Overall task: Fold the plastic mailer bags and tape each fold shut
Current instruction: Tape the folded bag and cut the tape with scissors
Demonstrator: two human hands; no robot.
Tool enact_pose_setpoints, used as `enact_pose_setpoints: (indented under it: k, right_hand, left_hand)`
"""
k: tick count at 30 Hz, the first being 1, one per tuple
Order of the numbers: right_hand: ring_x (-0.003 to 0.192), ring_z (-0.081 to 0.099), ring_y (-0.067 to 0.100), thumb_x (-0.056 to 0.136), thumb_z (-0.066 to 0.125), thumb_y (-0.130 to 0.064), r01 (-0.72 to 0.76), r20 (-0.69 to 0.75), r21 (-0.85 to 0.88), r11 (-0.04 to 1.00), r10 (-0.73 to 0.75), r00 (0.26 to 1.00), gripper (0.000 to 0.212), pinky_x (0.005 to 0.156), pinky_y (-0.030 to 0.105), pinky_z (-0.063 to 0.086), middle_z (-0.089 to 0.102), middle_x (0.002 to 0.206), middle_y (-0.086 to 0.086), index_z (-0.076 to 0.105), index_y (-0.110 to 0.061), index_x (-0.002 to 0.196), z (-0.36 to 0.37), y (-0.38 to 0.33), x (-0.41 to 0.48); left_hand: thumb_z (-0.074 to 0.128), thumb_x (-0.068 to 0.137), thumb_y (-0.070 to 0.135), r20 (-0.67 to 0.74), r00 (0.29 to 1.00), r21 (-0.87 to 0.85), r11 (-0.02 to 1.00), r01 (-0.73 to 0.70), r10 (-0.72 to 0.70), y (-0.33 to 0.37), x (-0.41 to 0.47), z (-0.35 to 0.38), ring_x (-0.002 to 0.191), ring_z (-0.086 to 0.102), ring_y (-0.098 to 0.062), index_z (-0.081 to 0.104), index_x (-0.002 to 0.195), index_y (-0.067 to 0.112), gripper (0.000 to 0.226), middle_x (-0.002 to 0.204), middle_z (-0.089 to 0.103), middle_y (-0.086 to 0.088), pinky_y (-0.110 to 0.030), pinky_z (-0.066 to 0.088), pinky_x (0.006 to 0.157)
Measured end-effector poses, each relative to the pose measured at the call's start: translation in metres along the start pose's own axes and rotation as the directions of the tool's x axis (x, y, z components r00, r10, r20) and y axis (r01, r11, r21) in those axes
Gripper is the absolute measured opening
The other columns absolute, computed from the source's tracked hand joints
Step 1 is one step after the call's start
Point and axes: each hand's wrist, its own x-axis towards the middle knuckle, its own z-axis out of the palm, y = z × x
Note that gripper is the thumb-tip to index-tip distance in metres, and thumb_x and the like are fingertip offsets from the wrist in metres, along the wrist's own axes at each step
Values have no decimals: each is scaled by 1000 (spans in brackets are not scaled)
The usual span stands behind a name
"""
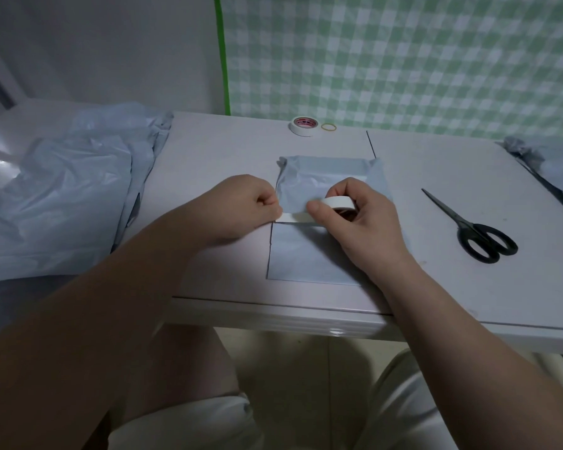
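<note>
A pale blue mailer bag (309, 251) lies folded on the white table (221, 164) in front of me. My right hand (361, 222) grips a white tape roll (338, 203) over the fold, thumb pressing the strip down. A short length of white tape (291, 217) runs left from the roll. My left hand (244, 206) pinches the free end of that strip at the bag's left edge.
Black scissors (468, 228) lie to the right. A second tape roll (303, 126) and a yellow rubber band (329, 127) sit at the table's far edge. Loose blue bags are heaped at the left (62, 196) and far right (553, 164). A green checked curtain (403, 60) hangs behind.
</note>
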Motion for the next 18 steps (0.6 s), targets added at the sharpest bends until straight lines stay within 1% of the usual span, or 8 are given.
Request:
enact_pose_setpoints:
  k: [2,5,8,11,15,18]
  right_hand:
    - [52,44,2,77,76,-28,8,5,-14,1000,-8,1000,24,54,15,35,52,58,-11,55,-20,67,0,1,0]
    - [52,44,3,76,77,-28,8,14,-5,1000,-8,1000,25,55,18,36,52,57,-11,55,-22,66,1,3,0]
    - [52,45,2,77,77,-29,22,33,-4,1000,-22,999,25,55,18,35,52,57,-11,55,-23,67,1,3,0]
    - [53,45,2,77,77,-28,39,45,-8,999,-39,998,25,55,17,35,52,57,-11,55,-21,68,1,3,1]
    - [54,44,3,76,77,-28,48,59,8,999,-49,997,25,56,17,35,51,58,-10,55,-18,69,1,3,0]
    - [55,44,4,76,78,-28,51,71,12,999,-52,996,25,56,17,35,51,58,-12,56,-20,68,1,4,1]
  left_hand:
    - [61,88,21,3,1000,18,1000,-12,12,0,0,0,57,45,-7,66,80,4,19,65,54,1,-15,31,53]
    - [62,88,20,1,1000,37,999,-22,22,0,0,0,57,44,-7,65,78,6,18,64,53,1,-13,31,53]
    - [62,88,20,0,1000,63,998,-29,29,-1,1,1,56,44,-6,64,76,10,16,63,52,4,-11,31,53]
    - [61,88,20,-1,999,76,997,-31,32,-2,2,2,58,45,-6,66,79,8,16,69,56,-1,-11,32,54]
    - [61,89,22,12,999,110,994,-31,30,-3,4,3,60,45,-5,64,78,12,14,66,53,7,-12,30,53]
    - [60,89,22,12,999,129,991,-36,35,-4,5,4,59,45,-3,62,77,14,15,65,52,8,-11,31,53]
